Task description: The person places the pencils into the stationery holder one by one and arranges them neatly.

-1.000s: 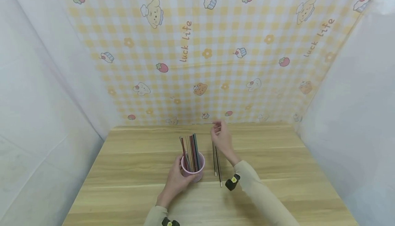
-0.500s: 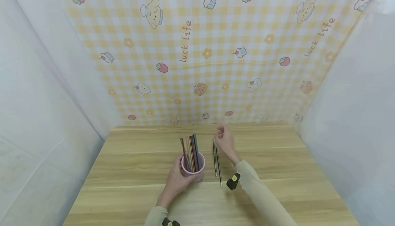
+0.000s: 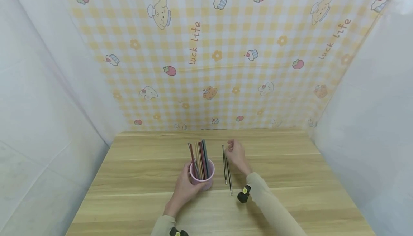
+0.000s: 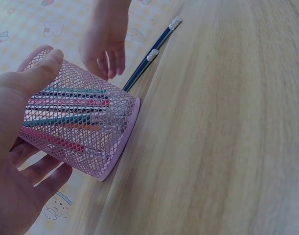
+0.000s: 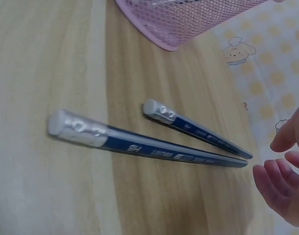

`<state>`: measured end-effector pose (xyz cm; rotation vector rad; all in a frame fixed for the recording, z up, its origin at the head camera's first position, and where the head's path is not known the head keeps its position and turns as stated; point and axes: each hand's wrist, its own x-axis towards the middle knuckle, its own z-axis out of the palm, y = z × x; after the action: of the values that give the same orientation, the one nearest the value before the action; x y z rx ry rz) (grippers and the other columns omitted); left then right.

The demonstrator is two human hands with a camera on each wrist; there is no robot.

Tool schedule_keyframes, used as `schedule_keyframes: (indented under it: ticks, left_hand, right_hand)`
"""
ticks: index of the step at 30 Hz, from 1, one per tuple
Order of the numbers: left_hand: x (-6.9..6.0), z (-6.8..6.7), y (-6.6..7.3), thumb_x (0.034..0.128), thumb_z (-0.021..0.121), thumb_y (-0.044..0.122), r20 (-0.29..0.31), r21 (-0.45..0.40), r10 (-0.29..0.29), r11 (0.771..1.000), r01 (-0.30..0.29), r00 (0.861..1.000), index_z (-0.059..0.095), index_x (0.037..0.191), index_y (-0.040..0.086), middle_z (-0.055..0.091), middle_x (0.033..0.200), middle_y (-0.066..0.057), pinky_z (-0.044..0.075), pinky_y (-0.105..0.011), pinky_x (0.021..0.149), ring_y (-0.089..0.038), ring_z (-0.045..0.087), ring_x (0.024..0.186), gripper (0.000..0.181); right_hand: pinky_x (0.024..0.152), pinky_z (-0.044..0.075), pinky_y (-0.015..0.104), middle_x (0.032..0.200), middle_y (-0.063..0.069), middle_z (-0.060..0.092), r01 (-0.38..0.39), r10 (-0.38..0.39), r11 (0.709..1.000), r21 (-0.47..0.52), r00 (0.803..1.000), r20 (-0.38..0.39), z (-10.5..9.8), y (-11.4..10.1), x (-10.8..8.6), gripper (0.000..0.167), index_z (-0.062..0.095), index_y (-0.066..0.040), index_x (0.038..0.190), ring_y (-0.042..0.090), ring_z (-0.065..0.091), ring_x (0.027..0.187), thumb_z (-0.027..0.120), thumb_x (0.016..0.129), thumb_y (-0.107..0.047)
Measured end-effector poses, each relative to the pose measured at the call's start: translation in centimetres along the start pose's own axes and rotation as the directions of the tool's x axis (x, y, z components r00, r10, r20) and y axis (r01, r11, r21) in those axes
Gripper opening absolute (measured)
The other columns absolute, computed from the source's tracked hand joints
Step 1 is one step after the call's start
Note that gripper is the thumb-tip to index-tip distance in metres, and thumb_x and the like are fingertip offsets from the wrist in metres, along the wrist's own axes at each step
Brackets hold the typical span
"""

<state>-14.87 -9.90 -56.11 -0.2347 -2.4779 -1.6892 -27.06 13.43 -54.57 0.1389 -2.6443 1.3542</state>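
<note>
In the head view my left hand point(image 3: 186, 188) grips a pink mesh pencil cup point(image 3: 208, 183) that stands upright on the table. Several coloured pencils point(image 3: 200, 160) poke out of its top. The left wrist view shows the thumb and fingers curled round the mesh point(image 4: 76, 120). To the right of the cup lie two dark blue pencils point(image 5: 164, 151) with white erasers, side by side, the eraser ends towards me. My right hand point(image 3: 237, 153) hovers by their far ends, fingers loosely bent and thumb apart, holding nothing. In the right wrist view its fingertips point(image 5: 271, 178) appear close to those ends.
The wooden table point(image 3: 145, 193) reaches back to a yellow checked cloth point(image 3: 216, 78) with cartoon prints. White sheets point(image 3: 42, 121) hang on both sides. Each sleeve carries a black wrist camera point(image 3: 243, 194).
My right hand has come back from the table's far edge towards me and slightly right. The left hand, the cup and the two loose pencils have stayed put.
</note>
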Motion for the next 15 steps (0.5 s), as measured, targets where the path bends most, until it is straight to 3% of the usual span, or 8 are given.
schedule_keyframes:
  ticks: [15]
  left_hand:
    - [-0.1, -0.1, 0.0, 0.07, 0.093, 0.024, 0.008, -0.003, 0.012, 1.0, -0.012, 1.0, 0.042, 0.146, 0.011, 0.057, 0.142, -0.017, 0.048, -0.055, 0.111, -0.038, 0.056, 0.131, 0.093]
  right_hand:
    - [0.076, 0.059, 0.039, 0.092, 0.011, 0.064, -0.069, 0.077, 0.989, -0.13, 0.995, 0.061, 0.9, 1.1, -1.1, 0.037, 0.06, 0.005, 0.115, 0.025, 0.063, 0.087, 0.068, 0.079, 0.002]
